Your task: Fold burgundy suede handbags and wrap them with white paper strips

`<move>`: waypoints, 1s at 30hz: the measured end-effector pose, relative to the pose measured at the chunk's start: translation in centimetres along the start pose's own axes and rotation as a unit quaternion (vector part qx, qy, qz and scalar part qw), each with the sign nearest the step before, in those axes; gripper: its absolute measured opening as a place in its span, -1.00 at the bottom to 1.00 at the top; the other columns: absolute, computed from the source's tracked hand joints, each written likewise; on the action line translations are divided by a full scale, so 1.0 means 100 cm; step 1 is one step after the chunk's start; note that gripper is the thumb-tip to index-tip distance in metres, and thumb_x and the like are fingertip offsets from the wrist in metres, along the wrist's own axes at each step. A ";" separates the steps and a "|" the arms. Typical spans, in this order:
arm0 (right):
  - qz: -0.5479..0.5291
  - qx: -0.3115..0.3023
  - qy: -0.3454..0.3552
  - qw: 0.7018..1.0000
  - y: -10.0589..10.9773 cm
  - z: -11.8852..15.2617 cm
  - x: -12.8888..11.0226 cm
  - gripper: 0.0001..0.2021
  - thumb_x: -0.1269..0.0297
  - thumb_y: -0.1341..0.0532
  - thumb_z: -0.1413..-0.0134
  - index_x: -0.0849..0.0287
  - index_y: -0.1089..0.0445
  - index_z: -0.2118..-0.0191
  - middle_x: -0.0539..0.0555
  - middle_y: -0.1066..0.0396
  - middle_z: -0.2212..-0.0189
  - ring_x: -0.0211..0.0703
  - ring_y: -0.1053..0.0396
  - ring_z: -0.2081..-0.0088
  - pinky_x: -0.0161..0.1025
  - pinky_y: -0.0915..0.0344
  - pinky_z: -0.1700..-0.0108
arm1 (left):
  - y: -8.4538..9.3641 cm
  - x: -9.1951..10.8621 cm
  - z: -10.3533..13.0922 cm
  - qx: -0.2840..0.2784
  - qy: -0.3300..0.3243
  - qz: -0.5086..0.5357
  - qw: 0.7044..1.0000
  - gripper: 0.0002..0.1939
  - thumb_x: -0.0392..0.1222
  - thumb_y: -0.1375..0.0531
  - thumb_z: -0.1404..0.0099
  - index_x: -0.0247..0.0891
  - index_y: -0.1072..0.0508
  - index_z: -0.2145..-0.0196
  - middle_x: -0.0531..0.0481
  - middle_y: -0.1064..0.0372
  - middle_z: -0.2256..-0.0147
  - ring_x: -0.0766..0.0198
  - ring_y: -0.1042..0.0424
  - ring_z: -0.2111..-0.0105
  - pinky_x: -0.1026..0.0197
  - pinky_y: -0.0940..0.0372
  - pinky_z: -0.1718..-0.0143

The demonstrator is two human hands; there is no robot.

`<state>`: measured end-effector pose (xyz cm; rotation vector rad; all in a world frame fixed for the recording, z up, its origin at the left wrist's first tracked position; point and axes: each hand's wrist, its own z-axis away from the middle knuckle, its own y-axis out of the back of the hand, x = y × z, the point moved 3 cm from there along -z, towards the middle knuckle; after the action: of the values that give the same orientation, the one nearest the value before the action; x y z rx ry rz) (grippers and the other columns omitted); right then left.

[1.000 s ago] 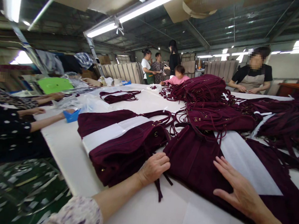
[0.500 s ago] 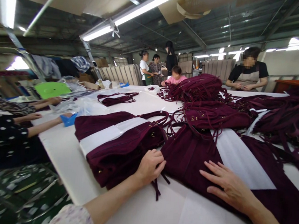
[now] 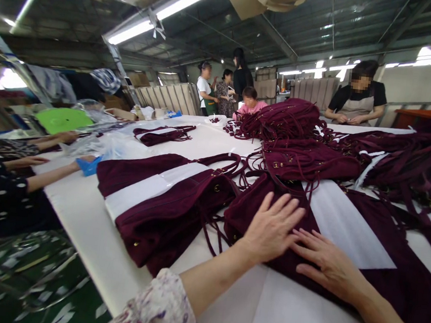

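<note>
Before me a burgundy suede bag (image 3: pixel 247 210) lies on the table, its left part folded inward. A white paper sheet (image 3: pixel 346 225) lies across its middle. My left hand (image 3: pixel 272 228) rests flat on the folded part with its fingers spread. Beside it my right hand (image 3: pixel 327 263) lies palm down on the bag, left of the paper's lower edge, fingers stretched out. The fingertips of both hands nearly meet. To the left lies another burgundy bag (image 3: pixel 179 219), folded, with a white paper band (image 3: pixel 155 189) around it; neither hand touches it.
Burgundy bags with straps and tassels (image 3: pixel 280 119) are heaped at the back, more straps (image 3: pixel 421 166) at right. A smaller banded bag (image 3: pixel 163 133) lies farther back on the white table (image 3: pixel 89 241). Co-workers' arms (image 3: pixel 53 179) reach in from the left, near blue plastic (image 3: pixel 88 165).
My left hand has moved right from the bag's left edge onto its top and opened flat. The left part of the bag is now folded inward. My right hand stays nearly in place.
</note>
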<state>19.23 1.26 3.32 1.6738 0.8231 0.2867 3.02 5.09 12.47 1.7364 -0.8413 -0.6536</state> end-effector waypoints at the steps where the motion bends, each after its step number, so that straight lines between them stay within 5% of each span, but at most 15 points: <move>1: 0.001 -0.001 -0.004 1.000 0.000 0.000 0.000 -0.53 0.04 -0.12 -0.23 -0.13 -0.16 -0.24 0.09 -0.10 -0.26 0.06 -0.04 -0.27 0.15 -0.07 -0.24 | -0.018 -0.017 0.009 -0.047 0.031 0.019 0.998 -0.52 -0.01 0.06 -0.42 -0.15 -0.14 -0.24 -0.11 -0.06 -0.26 0.05 0.00 -0.27 -0.17 0.12 -0.24; 4: 0.003 -0.012 -0.009 1.000 0.000 -0.002 -0.003 -0.52 0.05 -0.12 -0.24 -0.19 -0.11 -0.26 0.08 -0.04 -0.29 0.04 -0.01 -0.29 0.15 -0.06 -0.24 | -0.056 -0.056 0.031 -0.119 0.051 0.064 0.990 -0.51 0.00 0.09 -0.44 -0.08 -0.09 -0.27 -0.08 0.05 -0.30 0.06 0.04 -0.29 -0.19 0.14 -0.25; 7: 0.001 -0.018 -0.002 1.000 0.002 -0.004 -0.008 -0.52 0.13 -0.10 -0.27 -0.21 -0.07 -0.27 0.06 0.05 -0.32 0.00 0.03 -0.30 0.11 -0.04 -0.26 | -0.066 -0.066 0.037 -0.107 0.044 0.080 0.990 -0.51 0.01 0.09 -0.44 -0.05 -0.07 -0.28 -0.06 0.10 -0.32 0.06 0.07 -0.30 -0.20 0.19 -0.27; 16: -0.045 -0.060 0.019 0.997 0.004 -0.005 -0.019 -0.58 0.20 -0.04 -0.31 -0.26 -0.13 -0.24 -0.03 -0.10 -0.27 -0.05 0.01 -0.29 0.10 0.00 -0.28 | -0.051 -0.055 0.031 -0.093 0.026 0.006 0.995 -0.52 0.02 0.07 -0.42 -0.13 -0.18 -0.23 -0.11 -0.07 -0.25 0.08 -0.09 -0.23 -0.08 0.04 -0.23; 21: -0.068 -0.055 0.013 0.996 0.004 -0.006 -0.018 -0.59 0.18 -0.04 -0.31 -0.28 -0.13 -0.23 -0.07 -0.05 -0.28 -0.08 0.02 -0.30 0.07 0.01 -0.29 | -0.026 -0.094 0.038 -0.102 -0.017 -0.046 0.994 -0.48 0.08 0.03 -0.40 -0.20 -0.22 -0.20 -0.14 -0.17 -0.20 0.04 -0.05 -0.25 -0.08 0.18 -0.27; 25: -0.068 -0.069 0.014 0.995 0.007 -0.009 -0.020 -0.57 0.16 -0.02 -0.31 -0.30 -0.08 -0.25 -0.07 -0.04 -0.29 -0.08 0.03 -0.30 0.09 0.02 -0.29 | -0.034 -0.127 0.061 -0.133 0.031 -0.002 0.991 -0.51 -0.08 0.12 -0.45 -0.03 -0.01 -0.30 0.02 0.11 -0.32 0.12 0.11 -0.31 -0.10 0.19 -0.28; 30: -0.079 -0.063 0.012 0.995 0.011 -0.012 -0.024 -0.57 0.18 -0.03 -0.31 -0.26 -0.10 -0.25 -0.03 -0.06 -0.28 -0.06 0.01 -0.30 0.09 0.03 -0.29 | -0.040 -0.131 0.065 -0.182 0.047 -0.011 0.982 -0.49 -0.09 0.08 -0.43 -0.03 0.00 -0.30 0.01 0.14 -0.33 0.04 0.14 -0.32 -0.25 0.17 -0.24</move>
<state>17.17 0.56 5.27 1.4809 0.9298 0.2445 -8.97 12.67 7.09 1.4332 -0.5945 -0.6884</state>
